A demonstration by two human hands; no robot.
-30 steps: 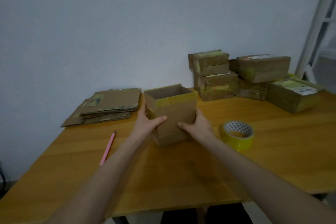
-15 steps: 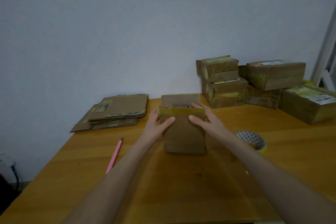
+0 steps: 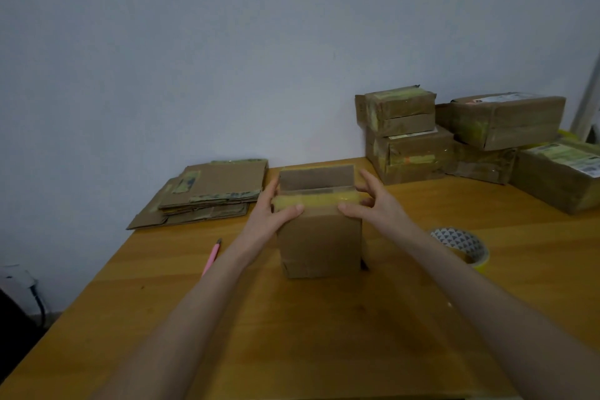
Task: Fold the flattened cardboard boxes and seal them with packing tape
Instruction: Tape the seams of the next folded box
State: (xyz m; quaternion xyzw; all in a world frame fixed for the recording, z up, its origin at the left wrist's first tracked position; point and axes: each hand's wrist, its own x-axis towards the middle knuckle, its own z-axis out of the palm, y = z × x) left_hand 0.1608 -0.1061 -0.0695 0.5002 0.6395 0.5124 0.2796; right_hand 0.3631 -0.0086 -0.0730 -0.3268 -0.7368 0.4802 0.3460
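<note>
I see the box (image 3: 319, 237) standing upright mid-table (image 3: 324, 334), open end up. The left hand (image 3: 269, 214) and right hand (image 3: 373, 208) clasp its top corners, thumbs on the taped front. It's probably light and crushable, so I'd grip the bare side walls.

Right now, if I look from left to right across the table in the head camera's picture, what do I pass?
flattened cardboard stack → left hand → open box → right hand → tape roll → labelled box
</note>
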